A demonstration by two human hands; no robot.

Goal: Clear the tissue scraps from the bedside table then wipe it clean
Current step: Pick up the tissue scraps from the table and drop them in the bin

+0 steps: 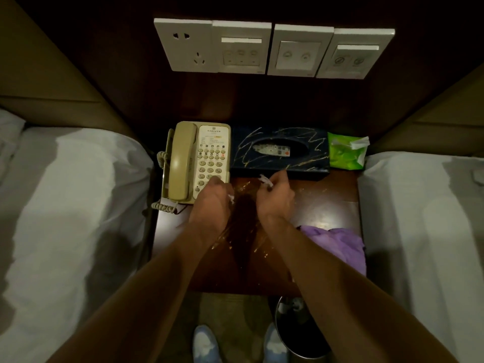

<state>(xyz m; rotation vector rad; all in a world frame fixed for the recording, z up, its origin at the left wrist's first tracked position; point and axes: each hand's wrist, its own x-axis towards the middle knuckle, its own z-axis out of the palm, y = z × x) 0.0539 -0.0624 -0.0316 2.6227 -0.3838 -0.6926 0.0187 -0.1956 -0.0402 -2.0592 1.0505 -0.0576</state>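
Note:
Both hands are over the dark wooden bedside table (327, 203). My right hand (276, 197) pinches a white tissue scrap (265, 180) between its fingertips, just in front of the tissue box. My left hand (212, 203) is curled beside the phone, with another white tissue scrap (231, 197) showing at its fingers. Pale smears and small specks streak the tabletop between and below my wrists. A crumpled purple cloth (337, 244) lies on the table's right front corner, partly under my right forearm.
A beige phone (193, 161) stands at the table's back left, a dark blue tissue box (280, 153) behind my hands, a green tissue pack (345, 153) at the back right. White beds flank the table. A dark bin (301, 334) with scraps stands on the floor below.

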